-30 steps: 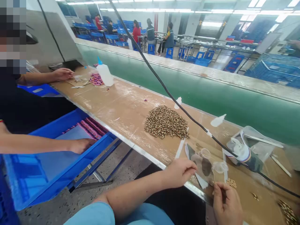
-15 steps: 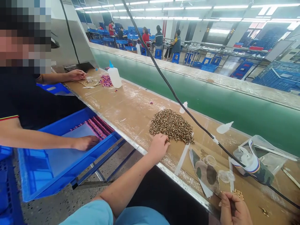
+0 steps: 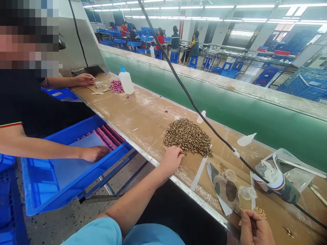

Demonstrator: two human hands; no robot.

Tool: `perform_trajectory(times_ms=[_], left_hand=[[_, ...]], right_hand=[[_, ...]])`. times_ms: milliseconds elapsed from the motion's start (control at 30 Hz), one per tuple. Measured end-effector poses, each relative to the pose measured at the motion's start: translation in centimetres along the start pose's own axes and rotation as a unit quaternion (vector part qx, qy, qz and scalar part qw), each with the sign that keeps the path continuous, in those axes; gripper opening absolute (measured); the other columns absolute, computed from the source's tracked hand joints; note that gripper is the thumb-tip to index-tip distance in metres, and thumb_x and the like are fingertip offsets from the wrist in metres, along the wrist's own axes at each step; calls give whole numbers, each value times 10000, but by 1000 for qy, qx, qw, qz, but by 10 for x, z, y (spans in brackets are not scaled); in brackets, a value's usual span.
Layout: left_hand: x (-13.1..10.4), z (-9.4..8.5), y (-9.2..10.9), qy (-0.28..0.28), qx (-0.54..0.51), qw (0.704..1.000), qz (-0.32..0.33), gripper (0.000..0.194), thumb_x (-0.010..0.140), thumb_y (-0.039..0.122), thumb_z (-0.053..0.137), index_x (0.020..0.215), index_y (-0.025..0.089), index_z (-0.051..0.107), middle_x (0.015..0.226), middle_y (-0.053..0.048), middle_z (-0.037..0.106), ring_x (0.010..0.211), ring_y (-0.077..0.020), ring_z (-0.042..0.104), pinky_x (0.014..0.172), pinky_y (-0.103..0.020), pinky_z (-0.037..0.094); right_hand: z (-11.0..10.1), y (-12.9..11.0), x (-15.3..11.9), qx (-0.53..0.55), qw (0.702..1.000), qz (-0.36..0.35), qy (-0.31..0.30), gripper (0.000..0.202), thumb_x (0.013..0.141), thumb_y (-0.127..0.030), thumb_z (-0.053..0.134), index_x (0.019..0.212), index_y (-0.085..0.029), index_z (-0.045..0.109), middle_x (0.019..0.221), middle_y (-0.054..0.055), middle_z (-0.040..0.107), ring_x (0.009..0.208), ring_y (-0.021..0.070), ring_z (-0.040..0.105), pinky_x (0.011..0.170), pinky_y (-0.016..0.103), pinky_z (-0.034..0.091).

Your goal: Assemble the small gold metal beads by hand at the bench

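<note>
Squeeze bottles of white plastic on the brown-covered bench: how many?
3: a large blue-tipped bottle beside the pink-and-purple pile of small pieces; a small bottle behind the gold-brown heap of small pieces; another small bottle lying farther right. Others may be hidden.

At the near edge we see a light blue short sleeve (image 3: 94, 233), its rounded hem ending near the elbow. To its right we find more cloth (image 3: 153, 234) of the same light blue. Past that, we make out black legwear (image 3: 184, 211), too dark to show its cut. The left forearm (image 3: 138, 200), left hand (image 3: 172, 160) and right hand (image 3: 257, 228) are bare.
</note>
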State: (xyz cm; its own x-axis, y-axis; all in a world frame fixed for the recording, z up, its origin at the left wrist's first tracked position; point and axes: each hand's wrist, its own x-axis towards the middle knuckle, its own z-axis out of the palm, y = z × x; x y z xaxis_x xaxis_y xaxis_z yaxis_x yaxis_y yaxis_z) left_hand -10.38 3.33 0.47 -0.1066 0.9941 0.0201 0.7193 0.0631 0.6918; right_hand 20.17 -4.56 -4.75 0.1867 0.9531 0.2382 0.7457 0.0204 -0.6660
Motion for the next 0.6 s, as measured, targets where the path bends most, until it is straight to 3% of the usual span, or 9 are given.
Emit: perform_trajectory(times_ms=[133, 300, 433, 600], left_hand=[[2, 4, 6, 17, 38, 999, 23, 83, 819, 157, 551, 890, 162, 594, 928, -73, 565, 932, -218, 523, 845, -358, 432], [9, 12, 8, 7, 88, 995, 54, 107, 838, 147, 512, 798, 183, 605, 896, -67, 569, 918, -225, 503, 838, -366, 426], [12, 16, 5, 23, 116, 990, 79, 161, 859, 148, 465, 764, 187, 589, 868, -71, 576, 894, -229, 504, 839, -374, 426], [12, 14, 2, 96, 62, 986, 118, 171, 874, 165, 399, 802, 176, 554, 874, -103, 601, 863, -243, 520, 826, -400, 432]], right_hand=[[-1, -7, -1, 12, 1000, -10, -4, 443, 792, -633, 455, 779, -201, 553, 632, 28, 566, 536, 176, 535, 531, 317, 427], [0, -17, -2, 39, 999, -12, 19, 428, 791, -623, 474, 765, -201, 542, 597, 2, 528, 513, 148, 497, 520, 291, 401], [-2, -28, -2, 120, 991, 54, 13, 441, 777, -639, 487, 776, -200, 522, 552, -34, 472, 476, 116, 436, 469, 252, 359], [-8, -36, 4, 232, 961, 143, -35, 443, 741, -645, 536, 787, -207, 494, 526, -58, 435, 468, 99, 410, 454, 228, 358]])
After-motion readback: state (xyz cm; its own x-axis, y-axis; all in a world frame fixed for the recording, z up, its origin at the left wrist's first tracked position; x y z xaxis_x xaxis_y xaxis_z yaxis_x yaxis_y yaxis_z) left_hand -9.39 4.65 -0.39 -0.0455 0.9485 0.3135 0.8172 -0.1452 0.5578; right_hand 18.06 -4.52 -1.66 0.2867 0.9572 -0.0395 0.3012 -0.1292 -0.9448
